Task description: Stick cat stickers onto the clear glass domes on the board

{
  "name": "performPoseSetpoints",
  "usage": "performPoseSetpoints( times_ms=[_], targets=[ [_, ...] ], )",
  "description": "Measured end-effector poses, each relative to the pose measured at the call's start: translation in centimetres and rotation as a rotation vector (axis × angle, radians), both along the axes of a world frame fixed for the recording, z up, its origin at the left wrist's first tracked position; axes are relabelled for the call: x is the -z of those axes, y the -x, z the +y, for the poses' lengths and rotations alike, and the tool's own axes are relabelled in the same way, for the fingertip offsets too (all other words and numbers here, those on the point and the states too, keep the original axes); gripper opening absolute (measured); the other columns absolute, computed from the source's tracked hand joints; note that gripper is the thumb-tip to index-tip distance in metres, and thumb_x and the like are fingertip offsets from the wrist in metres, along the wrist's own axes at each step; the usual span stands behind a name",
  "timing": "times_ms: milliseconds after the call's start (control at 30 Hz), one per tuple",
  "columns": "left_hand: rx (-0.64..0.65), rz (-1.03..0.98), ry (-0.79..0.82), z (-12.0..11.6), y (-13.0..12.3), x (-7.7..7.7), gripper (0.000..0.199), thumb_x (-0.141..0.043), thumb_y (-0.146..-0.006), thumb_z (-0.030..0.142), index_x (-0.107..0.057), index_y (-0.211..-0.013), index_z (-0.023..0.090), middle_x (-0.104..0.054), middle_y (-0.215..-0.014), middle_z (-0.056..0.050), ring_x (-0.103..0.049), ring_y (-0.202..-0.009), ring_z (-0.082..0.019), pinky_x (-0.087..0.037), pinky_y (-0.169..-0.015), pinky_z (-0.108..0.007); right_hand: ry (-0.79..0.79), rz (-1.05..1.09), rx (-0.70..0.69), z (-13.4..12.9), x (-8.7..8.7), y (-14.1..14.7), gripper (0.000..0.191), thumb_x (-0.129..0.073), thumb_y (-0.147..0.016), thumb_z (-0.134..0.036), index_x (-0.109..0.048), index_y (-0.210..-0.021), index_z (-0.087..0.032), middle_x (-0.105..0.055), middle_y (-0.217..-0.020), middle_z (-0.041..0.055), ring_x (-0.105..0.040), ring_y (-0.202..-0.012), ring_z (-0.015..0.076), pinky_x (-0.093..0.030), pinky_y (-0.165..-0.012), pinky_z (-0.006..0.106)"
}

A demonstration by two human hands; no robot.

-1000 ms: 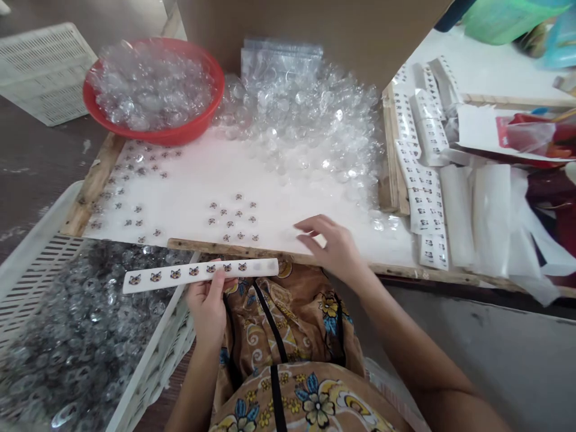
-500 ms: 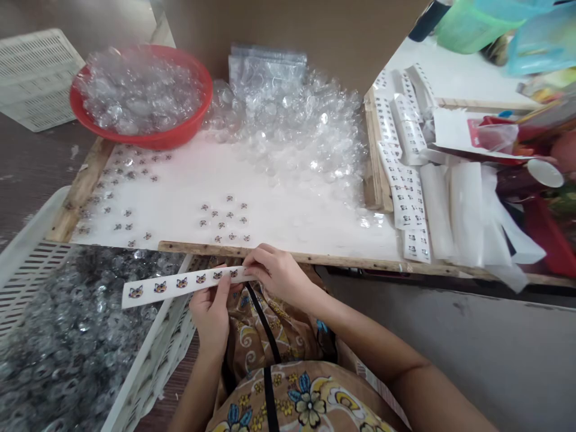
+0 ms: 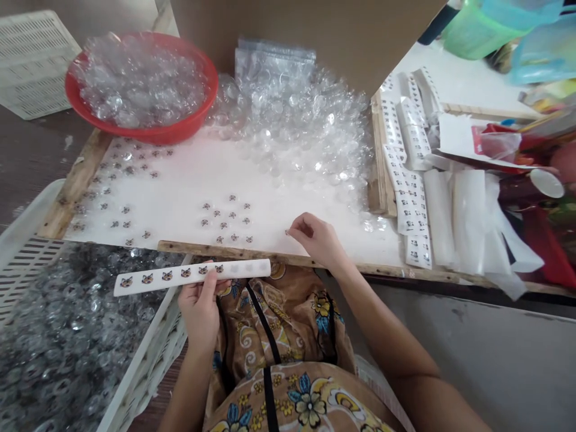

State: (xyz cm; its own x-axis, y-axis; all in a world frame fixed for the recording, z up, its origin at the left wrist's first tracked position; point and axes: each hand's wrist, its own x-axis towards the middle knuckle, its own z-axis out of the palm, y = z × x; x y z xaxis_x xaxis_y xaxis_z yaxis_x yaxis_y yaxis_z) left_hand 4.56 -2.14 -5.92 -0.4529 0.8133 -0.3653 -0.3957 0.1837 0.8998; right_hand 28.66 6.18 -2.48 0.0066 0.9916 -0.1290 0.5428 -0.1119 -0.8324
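My left hand (image 3: 201, 300) pinches a white strip of stickers (image 3: 155, 280), holding it over the table's front edge. Cat-like faces run along the strip's left part; blank spots show at its right end. Above the white tabletop (image 3: 175, 186), my right hand (image 3: 315, 237) is pinched on a small dark-printed sticker (image 3: 287, 232) at its fingertips. To the left of that hand, several clear pieces with cat-face stickers (image 3: 224, 225) lie in a cluster. More stickered pieces (image 3: 126, 210) are spread at the table's left side.
A red basin (image 3: 193, 129) full of clear plastic pieces stands back left. Loose clear pieces (image 3: 297, 120) are heaped before the cardboard (image 3: 288, 24). A white crate (image 3: 148, 348) of pieces sits lower left. Sticker sheets (image 3: 411, 204) and backing strips (image 3: 468, 216) lie right, beside a wooden ledge (image 3: 380, 168).
My right hand has left the strip and moved right and up over the tabletop, carrying a small sticker. My left hand still holds the strip, shifted slightly left.
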Motion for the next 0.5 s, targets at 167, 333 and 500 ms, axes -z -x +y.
performPoseSetpoints(
  times_ms=[167,333,500],
  targets=[
    [-0.005,0.013,0.006,0.4,0.1,-0.3,0.032,-0.086,-0.070,0.038,-0.077,-0.094,0.019,-0.075,-0.092,-0.003,-0.069,-0.070,-0.013,-0.059,-0.062,-0.022,0.063,-0.124,-0.033,0.5,0.9,-0.7,0.010,-0.061,-0.082,-0.029,-0.060,-0.076,-0.020,-0.061,-0.066,-0.0012,-0.051,-0.061,0.0131,-0.038,-0.060,0.027],
    [0.004,0.009,0.001,0.3,0.0,-0.4,0.034,-0.087,-0.069,0.038,-0.077,-0.095,0.019,-0.075,-0.090,-0.003,-0.069,-0.070,-0.013,-0.059,-0.062,-0.022,0.072,-0.226,-0.064,0.5,1.1,0.4,0.005,-0.061,-0.082,-0.022,-0.061,-0.077,-0.020,-0.064,-0.072,0.0006,-0.056,-0.065,0.0145,-0.039,-0.063,0.027],
    [0.038,0.018,0.003,0.0,-0.3,-0.4,0.034,-0.084,-0.072,0.039,-0.077,-0.098,0.018,-0.076,-0.089,-0.004,-0.070,-0.071,-0.015,-0.060,-0.065,-0.023,-0.029,-0.357,-0.143,1.0,1.5,2.7,0.007,-0.060,-0.085,-0.015,-0.065,-0.082,-0.018,-0.066,-0.090,0.0069,-0.059,-0.073,0.0164,-0.040,-0.067,0.028]
  ],
)
